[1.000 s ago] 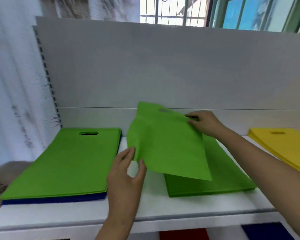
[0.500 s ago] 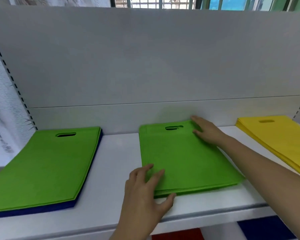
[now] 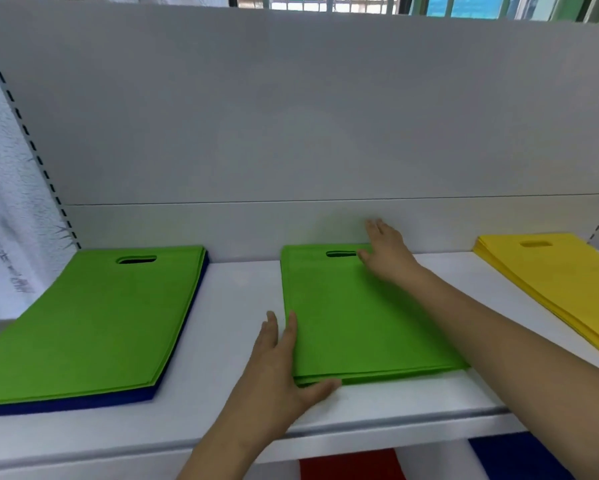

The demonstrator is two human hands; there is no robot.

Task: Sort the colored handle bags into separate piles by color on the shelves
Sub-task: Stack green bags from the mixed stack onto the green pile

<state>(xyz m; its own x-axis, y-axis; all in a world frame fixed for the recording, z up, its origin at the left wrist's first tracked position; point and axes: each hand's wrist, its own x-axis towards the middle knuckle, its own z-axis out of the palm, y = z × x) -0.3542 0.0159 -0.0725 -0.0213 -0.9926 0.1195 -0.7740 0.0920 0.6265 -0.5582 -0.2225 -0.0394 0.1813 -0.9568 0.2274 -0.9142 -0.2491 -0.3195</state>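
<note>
Head view, white shelf [image 3: 235, 344] taken as landmark. Middle green bag pile [image 3: 363, 317] lies flat at the shelf's centre, handle slots toward the grey back panel [image 3: 291, 116], near edge just short of the shelf's front lip. Left hand [image 3: 277, 368] rests at the near-left corner of this pile: fingers straight and lying along the pile's left edge on the shelf surface, thumb spread along the pile's near edge, touching the stacked edges; nothing gripped, hand flat and released. Right hand [image 3: 386, 254] lies at the far-right corner of the same pile, beside the handle slot [image 3: 341, 253], fingers extended toward the back panel, palm down on the top bag; also relaxed, holding nothing. Whether the fingertips touch the back panel cannot be told. Left green bag pile [image 3: 93, 320] sits at the shelf's left end, well apart from the middle pile, with dark blue bags [image 3: 83, 405] showing beneath it along the near and right edges; its near-left part runs out of view. Yellow bag pile [image 3: 554, 285] sits at the shelf's right end, apart from the middle pile, handle slot toward the back. Below the shelf's front edge, a red patch [image 3: 351, 464] and a blue patch [image 3: 519, 457] are visible on a lower level; what they are cannot be told.
</note>
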